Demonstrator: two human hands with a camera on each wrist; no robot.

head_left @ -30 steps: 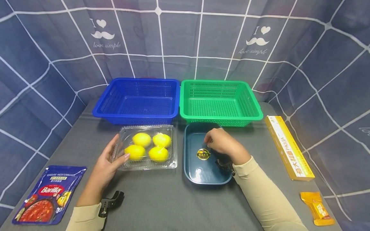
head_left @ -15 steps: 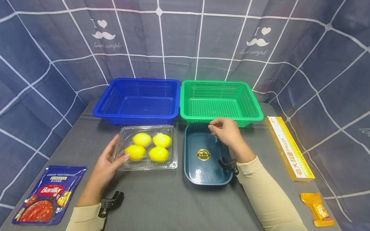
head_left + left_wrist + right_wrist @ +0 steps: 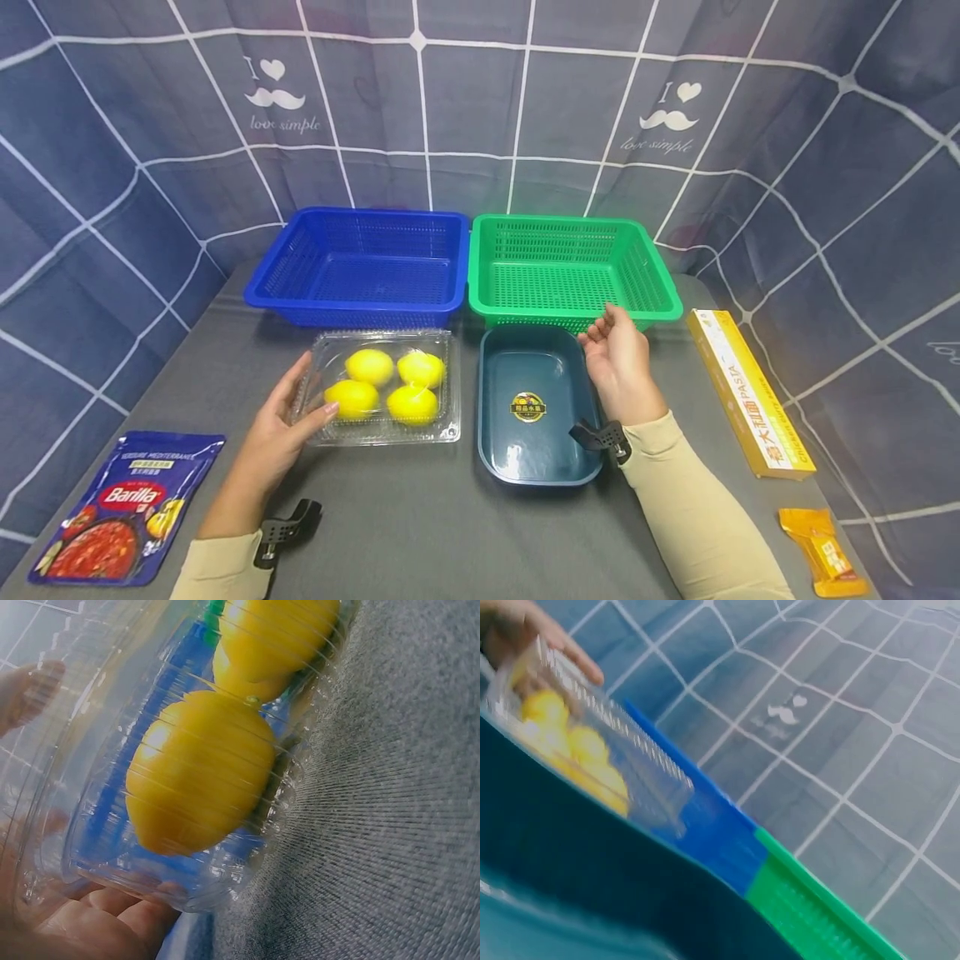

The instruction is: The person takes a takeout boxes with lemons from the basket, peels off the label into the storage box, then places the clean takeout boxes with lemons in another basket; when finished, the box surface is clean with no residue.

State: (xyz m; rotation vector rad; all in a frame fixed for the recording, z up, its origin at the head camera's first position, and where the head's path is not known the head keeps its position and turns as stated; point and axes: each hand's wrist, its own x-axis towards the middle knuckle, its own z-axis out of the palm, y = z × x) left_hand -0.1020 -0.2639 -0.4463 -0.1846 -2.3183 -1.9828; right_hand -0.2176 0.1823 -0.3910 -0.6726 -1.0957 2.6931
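Note:
My left hand grips the left side of a clear plastic clamshell box, thumb over the lid and fingers along the side wall. Several yellow lemons lie inside under the lid; one lemon is close up in the left wrist view. To the right of the box is a dark teal rectangular tray with a black and gold label on its bottom. My right hand is at the tray's upper right rim, palm turned left, fingers loosely bent with nothing between them.
Behind these stand a blue basket and a green basket, side by side. A Barilla sauce pouch lies at the left. On the right are a yellow pasta box and a small orange packet. Checked curtains surround the table.
My right hand has risen from inside the teal tray and moved right to its right rim, turning its palm leftward. My left hand stays on the clamshell box.

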